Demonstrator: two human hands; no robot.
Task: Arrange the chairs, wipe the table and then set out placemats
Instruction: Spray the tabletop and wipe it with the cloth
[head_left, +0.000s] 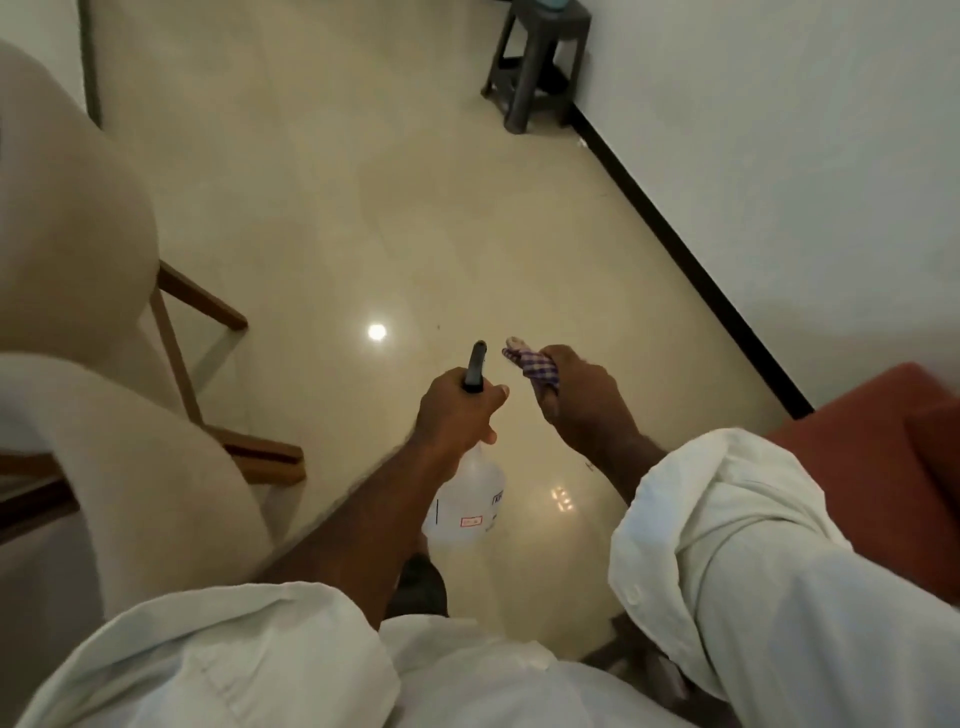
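My left hand (457, 410) grips the neck of a clear plastic spray bottle (467, 504) with a black trigger head, held over the floor. My right hand (576, 395) holds a bunched purple-and-white checked cloth (535, 364), whose end sticks out past the fingers. Both hands are close together in the middle of the view. Two beige upholstered chairs with wooden legs stand at the left, one farther (67, 218) and one nearer (130, 457). No table or placemats are in view.
A glossy cream tiled floor (395, 197) stretches ahead. A white wall with a black skirting (691, 260) runs along the right. A dark plastic stool (535, 57) stands by the wall at the top. An orange-red seat (893, 467) lies at the right.
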